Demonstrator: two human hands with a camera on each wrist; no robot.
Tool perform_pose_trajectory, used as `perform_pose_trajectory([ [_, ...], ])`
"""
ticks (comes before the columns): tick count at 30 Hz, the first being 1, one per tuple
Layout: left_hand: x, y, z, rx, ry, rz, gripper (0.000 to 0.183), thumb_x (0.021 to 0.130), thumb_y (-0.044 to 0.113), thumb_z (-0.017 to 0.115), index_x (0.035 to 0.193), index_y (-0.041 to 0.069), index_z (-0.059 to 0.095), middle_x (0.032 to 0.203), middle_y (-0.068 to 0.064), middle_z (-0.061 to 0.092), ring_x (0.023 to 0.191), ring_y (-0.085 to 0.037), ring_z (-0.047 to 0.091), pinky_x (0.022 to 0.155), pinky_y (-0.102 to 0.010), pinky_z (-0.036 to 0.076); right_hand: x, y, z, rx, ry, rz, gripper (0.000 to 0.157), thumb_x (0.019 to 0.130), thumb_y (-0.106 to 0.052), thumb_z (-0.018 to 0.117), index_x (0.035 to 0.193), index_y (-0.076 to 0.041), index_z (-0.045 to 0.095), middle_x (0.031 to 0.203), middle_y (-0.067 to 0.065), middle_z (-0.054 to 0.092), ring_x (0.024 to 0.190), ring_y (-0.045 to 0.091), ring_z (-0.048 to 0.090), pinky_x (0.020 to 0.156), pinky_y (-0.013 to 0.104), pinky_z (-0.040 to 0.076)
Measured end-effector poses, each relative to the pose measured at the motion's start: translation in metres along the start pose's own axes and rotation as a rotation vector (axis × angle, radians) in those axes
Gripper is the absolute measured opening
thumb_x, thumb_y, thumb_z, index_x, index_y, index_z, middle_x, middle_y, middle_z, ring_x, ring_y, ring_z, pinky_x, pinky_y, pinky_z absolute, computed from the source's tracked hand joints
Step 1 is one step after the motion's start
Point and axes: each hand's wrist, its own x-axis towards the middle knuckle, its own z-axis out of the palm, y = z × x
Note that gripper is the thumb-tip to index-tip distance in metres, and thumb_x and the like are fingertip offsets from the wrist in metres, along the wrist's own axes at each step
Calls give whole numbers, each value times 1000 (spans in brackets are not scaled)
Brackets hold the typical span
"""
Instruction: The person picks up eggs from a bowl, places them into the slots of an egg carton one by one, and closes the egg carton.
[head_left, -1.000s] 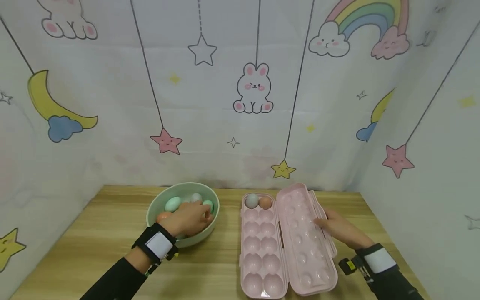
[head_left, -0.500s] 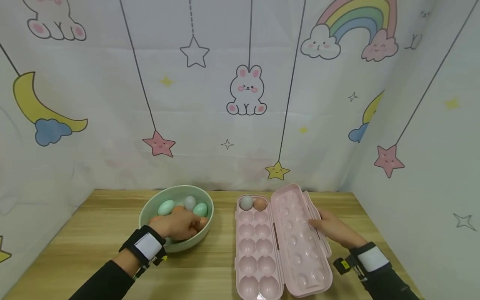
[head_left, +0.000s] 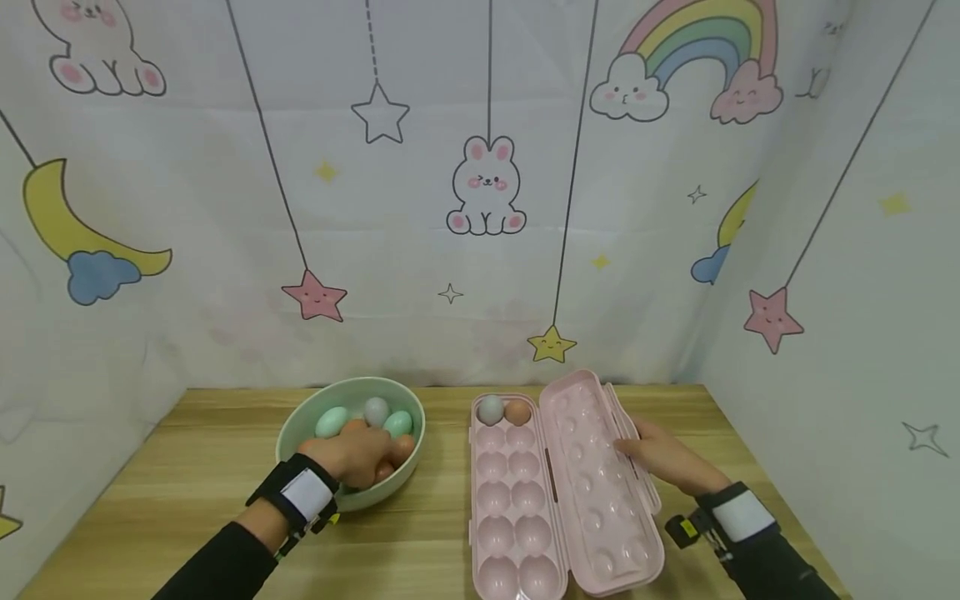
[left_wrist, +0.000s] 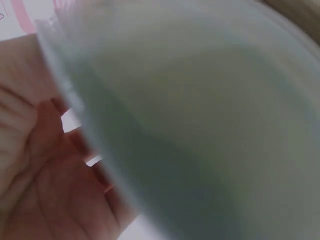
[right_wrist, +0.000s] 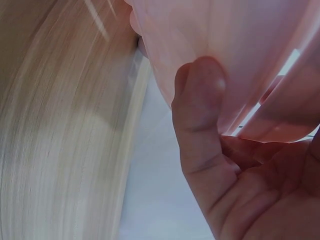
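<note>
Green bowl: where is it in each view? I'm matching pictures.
Head: the green bowl is low, left of centre, left hand inside it.
Left wrist: fills most of the picture, blurred.
Right wrist: not in it.
Shared landmark: wooden table, low in head, top right in left wrist, left side in right wrist.

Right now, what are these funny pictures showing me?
These are a person's bare left hand and right hand, no robot. The wide picture comes from a camera on the head; the close ones, from one on each wrist. On the wooden table sit a green bowl with eggs and an open pink carton, with a gray egg and a brown egg in its far cups. The right hand holds the carton's lid. The left hand reaches into the bowl, but its fingertips are hidden, so I can't tell whether it holds an egg.
</note>
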Motion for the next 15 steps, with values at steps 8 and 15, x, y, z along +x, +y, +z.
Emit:
perform_pose_trajectory([
  [8, 2, -5, 2, -148, -49, -37, 37, 88, 44, 56, 68, 14, 63, 81, -6, 48, 79, -21, 42, 83, -41, 29, 0, -2, 1, -3, -9, -1, 60, 98, -10, 43, 150, 10, 19, 139, 31, 40, 113, 35, 53, 87, 47, 47],
  [15, 4, -12, 3, -384, -142, 58, 37, 95, 32, 51, 63, 14, 50, 64, 2, 34, 67, -12, 32, 68, -26, 28, 1, -4, 1, 4, -15, -20, 61, 98, -11, 45, 149, 11, 20, 138, 31, 41, 113, 35, 53, 87, 47, 47],
])
